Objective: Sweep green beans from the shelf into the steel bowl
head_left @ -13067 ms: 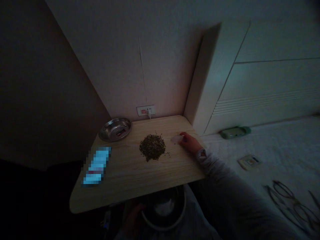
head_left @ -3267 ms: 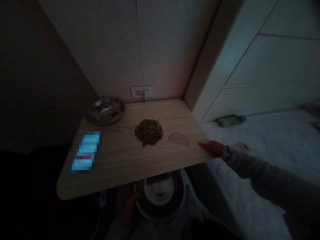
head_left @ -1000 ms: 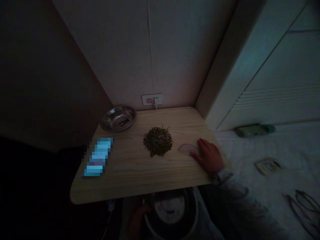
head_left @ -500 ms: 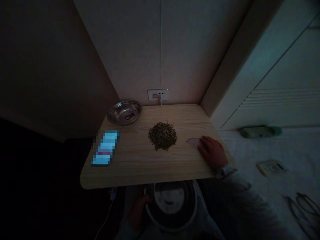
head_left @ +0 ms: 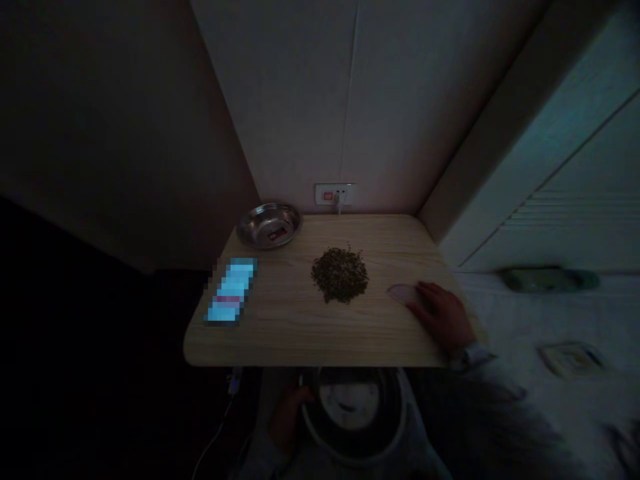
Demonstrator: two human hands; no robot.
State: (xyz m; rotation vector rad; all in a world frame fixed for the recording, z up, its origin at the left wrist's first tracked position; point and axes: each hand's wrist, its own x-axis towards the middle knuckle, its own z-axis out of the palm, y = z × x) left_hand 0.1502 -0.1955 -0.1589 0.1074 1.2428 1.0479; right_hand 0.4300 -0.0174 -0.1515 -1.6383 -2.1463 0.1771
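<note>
A round mound of small dark grains or seeds (head_left: 340, 275) lies in the middle of a light wooden table (head_left: 280, 340). To its right, my right hand (head_left: 445, 317) rests near the table's right edge. Its thumb and fingers close on a thin, clear, curved-edged piece (head_left: 401, 292), whose covered end is hidden. Below the front edge, a round metal basin (head_left: 353, 453) sits on my lap. My left hand (head_left: 290, 415) grips the basin's left rim. Dim light blurs what is inside the basin.
A shiny steel bowl (head_left: 270, 227) stands at the table's back left. In front of it lies a lit, pixelated phone (head_left: 231, 291). A wall socket (head_left: 335, 194) with a plug is behind the table. A white cable (head_left: 215, 437) hangs at lower left; a green object (head_left: 547, 279) lies at right.
The view has shifted, so the table and everything on it appear farther right. Both hands keep their places at the clear piece and the basin, and the mound looks unchanged.
</note>
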